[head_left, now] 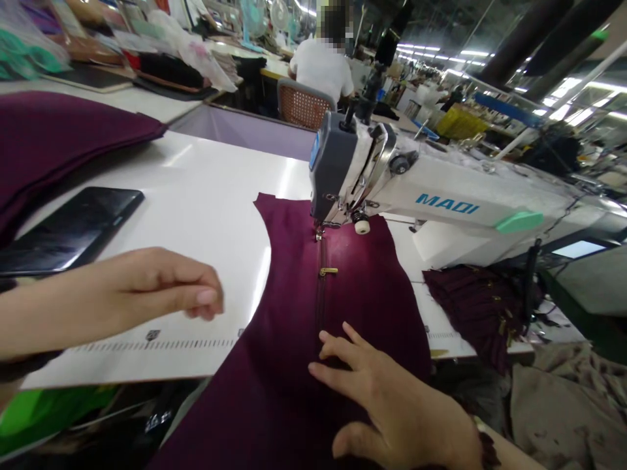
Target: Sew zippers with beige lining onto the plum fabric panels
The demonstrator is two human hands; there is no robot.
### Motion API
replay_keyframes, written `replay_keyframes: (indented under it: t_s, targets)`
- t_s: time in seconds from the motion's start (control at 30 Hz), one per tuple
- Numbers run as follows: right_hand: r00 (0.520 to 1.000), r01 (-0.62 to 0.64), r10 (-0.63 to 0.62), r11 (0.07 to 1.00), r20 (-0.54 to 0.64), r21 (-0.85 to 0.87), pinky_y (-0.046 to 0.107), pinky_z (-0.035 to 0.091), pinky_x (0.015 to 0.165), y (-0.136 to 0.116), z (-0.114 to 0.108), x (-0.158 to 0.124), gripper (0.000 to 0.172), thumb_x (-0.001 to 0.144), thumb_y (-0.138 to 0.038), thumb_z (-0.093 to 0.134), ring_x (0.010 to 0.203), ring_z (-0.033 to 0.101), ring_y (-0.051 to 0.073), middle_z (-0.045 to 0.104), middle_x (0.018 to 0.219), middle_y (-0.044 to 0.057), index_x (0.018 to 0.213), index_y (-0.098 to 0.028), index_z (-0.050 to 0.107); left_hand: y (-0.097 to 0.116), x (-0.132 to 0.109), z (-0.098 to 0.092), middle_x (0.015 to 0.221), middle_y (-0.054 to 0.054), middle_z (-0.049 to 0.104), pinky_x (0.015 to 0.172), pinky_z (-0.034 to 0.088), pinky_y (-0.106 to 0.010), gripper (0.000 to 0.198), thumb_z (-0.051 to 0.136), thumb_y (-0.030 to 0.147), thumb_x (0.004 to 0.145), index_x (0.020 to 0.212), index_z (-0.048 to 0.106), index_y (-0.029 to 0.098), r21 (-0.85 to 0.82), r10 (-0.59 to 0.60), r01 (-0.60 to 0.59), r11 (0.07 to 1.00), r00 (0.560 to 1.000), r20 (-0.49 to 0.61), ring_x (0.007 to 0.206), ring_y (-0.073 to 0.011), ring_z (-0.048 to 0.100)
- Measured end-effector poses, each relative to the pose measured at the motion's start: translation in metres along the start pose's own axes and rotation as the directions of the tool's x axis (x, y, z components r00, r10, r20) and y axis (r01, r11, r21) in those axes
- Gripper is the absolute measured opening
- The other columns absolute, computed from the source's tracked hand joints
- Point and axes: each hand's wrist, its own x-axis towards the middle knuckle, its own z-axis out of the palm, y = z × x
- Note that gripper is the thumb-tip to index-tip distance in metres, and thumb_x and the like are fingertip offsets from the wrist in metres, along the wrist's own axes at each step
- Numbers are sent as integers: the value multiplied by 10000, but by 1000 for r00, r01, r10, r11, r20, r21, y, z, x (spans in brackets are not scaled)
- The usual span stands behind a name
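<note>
A dark maroon fabric piece (pixel 289 339) lies across the white table and hangs over its front edge. Its upper part sits beneath the sewing machine's presser foot (pixel 319 235). A zipper (pixel 321 303) with a gold zipper pull (pixel 329 270) runs down from the foot along the cloth. My right hand (pixel 392 398) rests on the fabric at the zipper's lower end, fingers spread and open. To the left, my left hand (pixel 181 290) hovers over the white table, apart from the cloth. Its fingers are curled closed, slightly blurred, with nothing visible in them.
The sewing machine (pixel 441 196) spans the right side. Gathered maroon pieces with gold zipper pulls (pixel 484 307) lie right of it. A black tablet-like device (pixel 73 225) and a maroon fabric stack (pixel 68 140) are at left. Beige cloth (pixel 563 405) lies lower right. A person (pixel 323 68) sits beyond.
</note>
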Motion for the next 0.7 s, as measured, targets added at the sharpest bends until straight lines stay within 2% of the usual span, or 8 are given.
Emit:
replay_keyframes:
  t_s: [0.03,0.07,0.13,0.23,0.33,0.43,0.53,0.7]
  targets:
    - [1000,3,-3,1000,-21,-24,411,83,1098,1,4,-1,598,837,-527,452,1290,245,208,411,1292,118,1304,-157,398,1,9,-1,820,34,654,703,488,-224,237,463,327,865,861,641,171,47,64,-67,997,996,55,751,-118,607]
    - [999,13,-15,999,-41,-51,419,96,1096,3,8,-2,550,859,-493,434,1290,246,205,411,1286,119,1298,-162,407,3,17,3,1009,5,635,804,473,-267,232,505,326,846,1000,611,187,112,134,-140,984,990,53,904,-152,594]
    - [994,53,-63,992,-89,-114,440,120,1091,8,17,-2,472,886,-423,415,1287,253,201,428,1261,116,1283,-168,422,7,31,27,1278,-78,484,927,416,-325,405,607,333,781,1143,541,165,238,240,-241,941,970,33,1095,-213,514]
    - [970,121,-168,961,-178,-248,444,156,1088,20,33,-1,368,905,-295,408,1279,271,185,474,1197,91,1253,-181,446,6,37,72,1380,-158,335,982,376,-368,696,711,426,659,1223,468,99,352,304,-315,881,949,88,1216,-273,396]
    - [916,173,-301,892,-264,-417,427,179,1093,32,48,2,286,910,-154,385,1270,284,180,520,1120,48,1164,-190,513,1,34,96,1399,-186,280,1013,330,-414,862,710,533,591,1261,415,77,394,324,-332,857,942,90,1263,-303,312]
    - [850,199,-423,810,-314,-552,438,186,1094,41,59,6,220,897,-125,415,1253,310,209,541,1058,32,1057,-160,562,2,33,98,1409,-205,240,1021,316,-416,994,715,582,528,1296,352,66,380,311,-325,866,945,101,1283,-310,262]
    - [822,199,-472,762,-317,-617,455,204,1085,44,65,8,167,884,-138,448,1231,340,236,542,1032,31,992,-145,575,8,35,93,1408,-230,219,1036,276,-437,1081,764,554,458,1304,325,44,365,275,-317,876,948,161,1300,-322,199]
    - [803,190,-469,787,-368,-587,429,213,1084,42,63,9,190,902,-116,379,1227,348,215,541,1045,45,963,-135,558,16,41,79,1431,-205,152,1039,278,-379,1028,793,379,508,1335,271,63,388,184,-303,870,931,316,1311,-280,185]
